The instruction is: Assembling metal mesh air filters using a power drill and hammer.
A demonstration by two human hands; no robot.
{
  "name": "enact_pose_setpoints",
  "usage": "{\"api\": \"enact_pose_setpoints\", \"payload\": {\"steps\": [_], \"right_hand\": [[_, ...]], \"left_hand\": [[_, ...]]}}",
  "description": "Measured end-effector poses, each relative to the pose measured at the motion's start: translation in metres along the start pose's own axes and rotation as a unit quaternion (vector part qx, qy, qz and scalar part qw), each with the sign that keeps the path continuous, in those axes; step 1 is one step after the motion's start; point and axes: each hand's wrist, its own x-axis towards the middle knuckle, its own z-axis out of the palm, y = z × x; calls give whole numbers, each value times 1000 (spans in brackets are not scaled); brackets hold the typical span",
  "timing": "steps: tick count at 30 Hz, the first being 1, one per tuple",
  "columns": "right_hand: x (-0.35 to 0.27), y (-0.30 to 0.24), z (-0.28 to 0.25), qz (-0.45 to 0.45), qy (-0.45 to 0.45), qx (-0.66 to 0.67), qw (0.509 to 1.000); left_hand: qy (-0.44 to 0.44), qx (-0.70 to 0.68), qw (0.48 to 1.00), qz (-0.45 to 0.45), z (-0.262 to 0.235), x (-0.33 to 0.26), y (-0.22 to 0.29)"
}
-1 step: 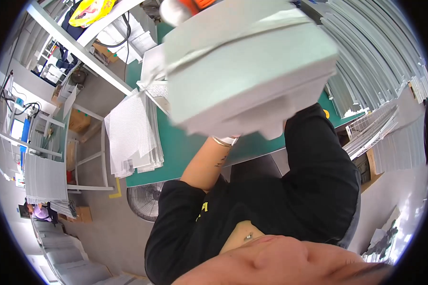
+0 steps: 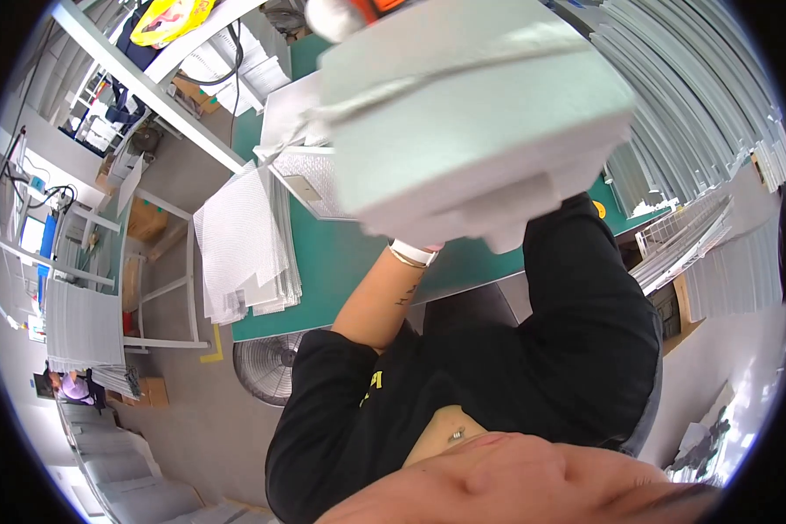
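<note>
Stack of pale grey-white flat panels [image 2: 472, 113]: raised above the green table [image 2: 341, 262], filling the upper centre of the head view, blurred, tilted with its right end lower. Located directly above and in front of both forearms, covering the fingers of each hand.

Left hand [image 2: 415, 244]: gloved in white, wristband at the cuff, bare forearm reaching up from the lower centre. Pressed against the underside of the stack near its lower left edge. Fingers hidden by the panels; degree of opening could not be told.

Right hand: not visible. Black sleeve [image 2: 576, 262] rose to the lower right corner of the stack and ended behind it. Grip state could not be told.

Second stack of white mesh-textured sheets [image 2: 240, 244]: lay flat on the left end of the table, overhanging its near edge, well apart from the left hand. Further mesh sheet with a small tan label [image 2: 301, 183]: lay on the table just beneath the left edge of the raised stack.

Long grey slats [image 2: 699, 113]: ranked in rows along the right side, beside the raised stack. Cardboard box [image 2: 677, 306]: stood at lower right, under more slats; contents too unclear to tell.

Round fan [image 2: 266, 367]: stood on the floor below the table's near edge. White metal frame [image 2: 162, 279]: stood left of the table.
</note>
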Motion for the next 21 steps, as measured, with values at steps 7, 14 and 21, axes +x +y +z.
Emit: {"api": "enact_pose_setpoints", "payload": {"steps": [7, 14, 21], "right_hand": [[-6, -36, 32, -100, 166, 136, 972], [-19, -85, 17, -198, 184, 84, 959], [-40, -78, 37, -117, 129, -33, 984]], "left_hand": [[171, -181, 946, -207, 29, -13, 8], [143, -295, 924, -197, -19, -26, 6], [-84, -473, 876, -44, -105, -195, 41]]}}
